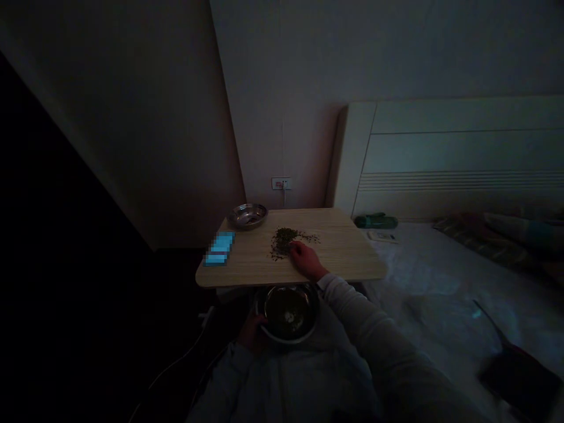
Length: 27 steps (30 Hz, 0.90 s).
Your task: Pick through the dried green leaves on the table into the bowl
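A loose pile of small dark bits (284, 239), like seeds or dried leaves, is spread on the light wooden table (247, 264). My right hand (307, 260) rests at the near right side of the pile with its fingers curled down; what they hold, if anything, is hidden. Below the table's near edge, my left hand (252, 331) grips the left rim of a metal bowl (317, 317) at my lap. Dark contents fill much of that bowl, with a pale spot in the middle, too dim to make out.
A second metal bowl (248, 217) stands at the table's far left corner. Near the left edge lies a lit, pixelated screen (220, 249). To the right is a bed (423, 282) with a green bottle-like object (376, 221), a white remote (382, 237) and a dark flat object (520, 376).
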{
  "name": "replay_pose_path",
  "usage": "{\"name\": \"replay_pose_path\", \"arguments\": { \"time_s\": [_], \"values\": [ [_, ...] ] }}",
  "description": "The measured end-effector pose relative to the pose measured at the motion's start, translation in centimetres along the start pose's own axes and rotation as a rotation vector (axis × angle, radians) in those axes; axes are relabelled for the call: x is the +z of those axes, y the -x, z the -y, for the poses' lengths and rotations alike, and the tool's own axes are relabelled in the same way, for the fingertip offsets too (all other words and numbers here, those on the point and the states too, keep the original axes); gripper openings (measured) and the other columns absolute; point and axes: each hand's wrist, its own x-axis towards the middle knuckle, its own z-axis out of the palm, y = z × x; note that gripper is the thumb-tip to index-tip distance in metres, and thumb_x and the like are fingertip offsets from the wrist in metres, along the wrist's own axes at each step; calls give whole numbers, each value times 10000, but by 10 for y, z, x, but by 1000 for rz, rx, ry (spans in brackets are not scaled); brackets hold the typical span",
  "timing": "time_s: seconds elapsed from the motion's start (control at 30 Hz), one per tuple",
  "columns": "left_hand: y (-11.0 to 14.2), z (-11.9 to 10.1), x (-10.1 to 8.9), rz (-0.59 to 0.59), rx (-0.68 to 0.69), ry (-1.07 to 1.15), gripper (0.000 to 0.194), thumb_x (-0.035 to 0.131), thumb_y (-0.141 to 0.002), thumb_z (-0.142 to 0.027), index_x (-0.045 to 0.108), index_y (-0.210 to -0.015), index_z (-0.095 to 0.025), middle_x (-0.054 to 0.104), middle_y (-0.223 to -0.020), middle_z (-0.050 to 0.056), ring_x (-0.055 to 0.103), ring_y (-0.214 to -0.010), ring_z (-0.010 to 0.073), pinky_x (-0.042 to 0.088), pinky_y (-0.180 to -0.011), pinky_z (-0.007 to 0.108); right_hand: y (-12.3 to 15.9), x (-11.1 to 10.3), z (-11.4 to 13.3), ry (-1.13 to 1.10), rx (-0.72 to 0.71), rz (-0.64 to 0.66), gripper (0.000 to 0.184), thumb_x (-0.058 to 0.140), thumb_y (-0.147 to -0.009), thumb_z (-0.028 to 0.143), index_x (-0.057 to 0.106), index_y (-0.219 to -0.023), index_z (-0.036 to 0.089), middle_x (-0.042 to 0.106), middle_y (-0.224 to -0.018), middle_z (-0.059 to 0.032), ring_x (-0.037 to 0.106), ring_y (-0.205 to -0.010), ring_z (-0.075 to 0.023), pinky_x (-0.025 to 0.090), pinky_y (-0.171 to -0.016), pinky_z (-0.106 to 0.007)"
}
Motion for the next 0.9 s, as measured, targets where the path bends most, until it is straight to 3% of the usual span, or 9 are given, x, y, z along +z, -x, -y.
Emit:
{"name": "replay_pose_path", "arguments": {
  "time_s": [0.17, 0.27, 0.57, 0.7, 0.9],
  "values": [
    [3, -3, 3, -169, 13, 51, 264, 530, -641, -8, 650, -822, -157, 688, -597, 29, 689, -831, 251, 522, -816, 382, 0, 1, -1, 9, -10, -8, 341, 475, -846, 220, 622, -1152, 184, 707, -907, -75, 638, -788, -183, 488, -793, -307],
    [8, -7, 8, -225, 6, 75, 237, 519, -655, -9, 632, -800, -159, 682, -589, 28, 688, -833, 252, 528, -803, 382, 1, 1, -2, -14, -24, -4, 337, 480, -834, 211, 635, -1133, 198, 710, -874, -56, 637, -756, -171, 494, -779, -302],
    [3, -7, 4, -209, 24, 56, 237, 518, -657, -19, 634, -799, -169, 692, -628, 27, 690, -777, 239, 538, -769, 386, 6, -4, -1, -84, 1, 22, 341, 506, -803, 190, 663, -1105, 210, 713, -967, -57, 647, -837, -178, 493, -827, -311],
    [-1, -6, -1, -190, 36, 51, 197, 532, -645, -27, 626, -739, -172, 694, -629, 26, 688, -729, 225, 544, -742, 374, 8, -6, -1, -86, 6, 45, 343, 498, -799, 189, 668, -1095, 210, 714, -900, -39, 639, -793, -169, 492, -801, -302],
    [1, -7, 1, -163, 35, 62, 221, 534, -622, -32, 639, -764, -165, 716, -697, 47, 682, -864, 263, 530, -808, 417, 10, -6, -3, -125, -21, 69, 343, 497, -778, 182, 676, -1068, 216, 702, -869, -23, 616, -752, -156, 482, -777, -288]
  ]
}}
